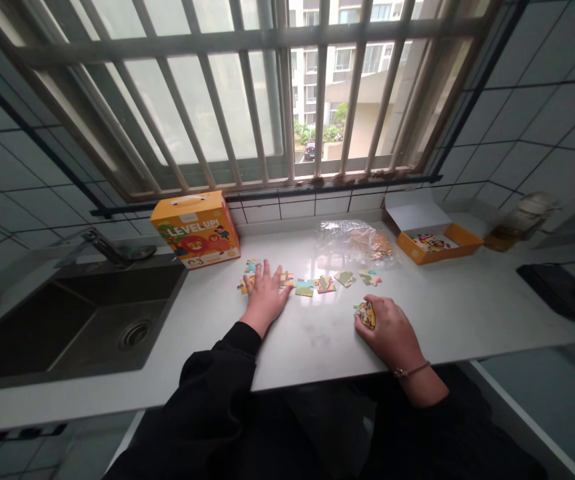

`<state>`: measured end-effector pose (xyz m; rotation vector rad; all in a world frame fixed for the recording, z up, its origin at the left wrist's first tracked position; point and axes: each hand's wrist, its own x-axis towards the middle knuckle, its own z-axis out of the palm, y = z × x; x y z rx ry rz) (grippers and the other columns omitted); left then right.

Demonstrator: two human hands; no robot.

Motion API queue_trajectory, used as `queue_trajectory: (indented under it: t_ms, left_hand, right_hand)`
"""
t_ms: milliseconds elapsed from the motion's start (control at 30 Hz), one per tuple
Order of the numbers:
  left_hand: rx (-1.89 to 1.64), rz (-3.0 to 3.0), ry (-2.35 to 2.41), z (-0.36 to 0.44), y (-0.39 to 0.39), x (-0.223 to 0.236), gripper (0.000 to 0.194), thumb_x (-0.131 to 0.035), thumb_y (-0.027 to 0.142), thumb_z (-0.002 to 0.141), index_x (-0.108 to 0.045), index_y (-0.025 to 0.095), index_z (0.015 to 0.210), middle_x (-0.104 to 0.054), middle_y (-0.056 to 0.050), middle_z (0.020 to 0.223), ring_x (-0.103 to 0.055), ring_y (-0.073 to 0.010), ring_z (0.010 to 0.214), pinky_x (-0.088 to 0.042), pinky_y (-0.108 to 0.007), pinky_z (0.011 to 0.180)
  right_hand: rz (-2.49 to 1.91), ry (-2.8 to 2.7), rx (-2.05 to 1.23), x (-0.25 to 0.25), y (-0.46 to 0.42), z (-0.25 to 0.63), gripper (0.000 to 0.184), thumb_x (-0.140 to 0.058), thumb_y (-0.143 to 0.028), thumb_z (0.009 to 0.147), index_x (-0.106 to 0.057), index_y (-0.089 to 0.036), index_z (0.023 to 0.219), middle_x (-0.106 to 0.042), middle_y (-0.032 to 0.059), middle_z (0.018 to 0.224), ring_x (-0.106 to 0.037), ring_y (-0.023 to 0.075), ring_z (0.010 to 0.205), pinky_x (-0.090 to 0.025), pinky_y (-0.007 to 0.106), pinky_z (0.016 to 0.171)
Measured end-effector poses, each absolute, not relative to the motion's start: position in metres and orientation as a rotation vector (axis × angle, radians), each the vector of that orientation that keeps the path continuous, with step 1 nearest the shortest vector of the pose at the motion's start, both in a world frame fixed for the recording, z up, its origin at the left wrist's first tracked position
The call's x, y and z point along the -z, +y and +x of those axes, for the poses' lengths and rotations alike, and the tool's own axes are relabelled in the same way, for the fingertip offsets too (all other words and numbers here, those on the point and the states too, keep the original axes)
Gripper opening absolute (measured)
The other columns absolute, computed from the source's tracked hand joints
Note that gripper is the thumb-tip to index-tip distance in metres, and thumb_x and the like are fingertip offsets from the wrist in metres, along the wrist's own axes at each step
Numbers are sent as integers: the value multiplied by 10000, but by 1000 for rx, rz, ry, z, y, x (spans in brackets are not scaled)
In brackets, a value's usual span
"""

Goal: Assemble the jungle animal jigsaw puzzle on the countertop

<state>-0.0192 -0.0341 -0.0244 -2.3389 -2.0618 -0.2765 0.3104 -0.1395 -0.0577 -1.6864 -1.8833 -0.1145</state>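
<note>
Two bare hands were over the desk [312, 363]. Likeliest slip, as judged: the bunch of puzzle pieces [366, 315] could spill from the right hand [390, 325], because only thumb and fingers held its uneven edges. Also, the left hand [266, 293] could nudge the pieces under it [287, 279] out of line if it slid sideways.

The bunch sat at the right hand's left side, pinched between thumb and fingers. The left hand was spread palm-down over its pieces (pressing or just resting, couldn't tell). One teal piece [253, 265] lay at the far side of it, by the fingers. Four loose pieces [325, 285] ran rightward from it, ending on the far side of the right hand. Farther back: clear plastic bag [352, 239], with the open orange box [420, 252] right of it.
</note>
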Motion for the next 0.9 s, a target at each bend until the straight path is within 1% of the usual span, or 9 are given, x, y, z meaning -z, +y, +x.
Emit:
queue_trajectory:
  t_ms: [100, 167, 333, 433, 500, 567, 633, 767, 900]
  left_hand:
    - [292, -2650, -1779, 18, -44, 30, 685, -525, 645, 1111, -484, 367, 1736, -212, -134, 1901, -180, -434, 1753, -106, -791, 1359]
    - [304, -2771, -1656, 41, -44, 33, 687, -543, 651, 1104, -473, 395, 1738, -227, -120, 1899, -186, -417, 1755, -98, -787, 1363]
    - [267, -2840, -1668, 61, -8, 31, 575, -453, 526, 1163, -524, 343, 1703, -259, -151, 1884, -238, -372, 1749, -159, -826, 1329]
    - [253, -2740, -1743, 49, 22, 24, 550, -432, 473, 1170, -549, 312, 1682, -321, -161, 1862, -268, -350, 1742, -180, -785, 1348]
    - [275, -2688, -1762, 44, 34, 19, 553, -424, 450, 1170, -550, 281, 1681, -335, -173, 1855, -266, -353, 1743, -148, -767, 1364]
    - [312, -2704, -1688, 48, 34, 16, 533, -409, 414, 1174, -566, 284, 1667, -356, -149, 1850, -282, -333, 1739, -114, -730, 1388]
    - [346, -2817, -1474, 63, 23, 18, 514, -393, 392, 1181, -589, 297, 1647, -398, -117, 1836, -321, -307, 1726, -117, -694, 1404]
    - [309, -3113, -935, 106, -3, 31, 541, -424, 494, 1185, -561, 301, 1672, -423, -100, 1825, -338, -285, 1720, -180, -640, 1412]
    - [281, -3108, -1047, 116, -2, 35, 620, -466, 569, 1163, -525, 276, 1706, -358, -140, 1851, -321, -326, 1725, -246, -626, 1395]
  right_hand:
    - [-1687, -1886, 111, 57, -139, 310, 436, -687, -399, 974, -626, -199, 1357, -682, 146, 1184, -668, 320, 1038, -553, 460, 962]
    - [-1685, -1883, 108, 57, -139, 309, 427, -689, -396, 977, -624, -206, 1354, -684, 145, 1180, -668, 323, 1038, -551, 462, 957]
    - [-1675, -1878, 108, 55, -140, 308, 410, -682, -390, 988, -624, -205, 1349, -688, 146, 1170, -669, 325, 1034, -549, 462, 948]
    - [-1664, -1883, 112, 54, -141, 308, 412, -684, -380, 988, -624, -209, 1357, -689, 145, 1167, -663, 324, 1026, -544, 459, 934]
    - [-1661, -1882, 116, 54, -140, 309, 420, -687, -378, 984, -623, -213, 1365, -691, 146, 1171, -657, 324, 1019, -540, 456, 925]
    - [-1663, -1886, 116, 55, -140, 309, 428, -687, -380, 983, -625, -204, 1368, -691, 151, 1177, -652, 325, 1016, -537, 455, 920]
    - [-1670, -1890, 117, 57, -139, 309, 433, -686, -384, 984, -626, -196, 1370, -689, 152, 1175, -650, 325, 1020, -534, 453, 923]
    - [-1677, -1902, 122, 59, -138, 310, 448, -692, -392, 988, -619, -195, 1384, -688, 154, 1179, -651, 327, 1035, -532, 453, 939]
    - [-1669, -1903, 113, 57, -139, 310, 433, -691, -385, 989, -618, -201, 1374, -695, 155, 1171, -648, 326, 1018, -531, 455, 921]
